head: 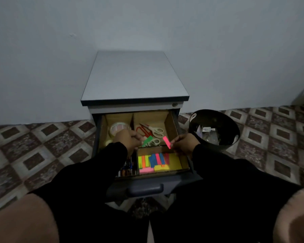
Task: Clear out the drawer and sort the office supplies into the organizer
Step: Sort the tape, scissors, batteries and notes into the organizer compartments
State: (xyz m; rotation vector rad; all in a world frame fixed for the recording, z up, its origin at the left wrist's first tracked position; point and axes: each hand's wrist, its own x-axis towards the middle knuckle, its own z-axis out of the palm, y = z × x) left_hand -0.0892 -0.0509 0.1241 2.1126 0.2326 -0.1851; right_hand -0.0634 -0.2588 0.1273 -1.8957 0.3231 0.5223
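The top drawer [144,187] of a small grey cabinet stands pulled out, with a cardboard organizer [170,125] inside. My left hand [126,139] pinches a green sticky strip [147,141] above the organizer. My right hand [184,142] pinches a pink sticky strip [166,142] over the front right compartment, where coloured sticky notes [154,161] lie in a row. Scissors [152,131] lie in the back right compartment. A tape roll [119,128] sits in the back left one. Pens [128,168] fill the front left one, partly hidden by my left sleeve.
A black waste bin [214,128] with paper scraps stands on the patterned tile floor right of the cabinet. The cabinet top [135,76] is bare and backs onto a pale wall. My knees fill the bottom corners of the view.
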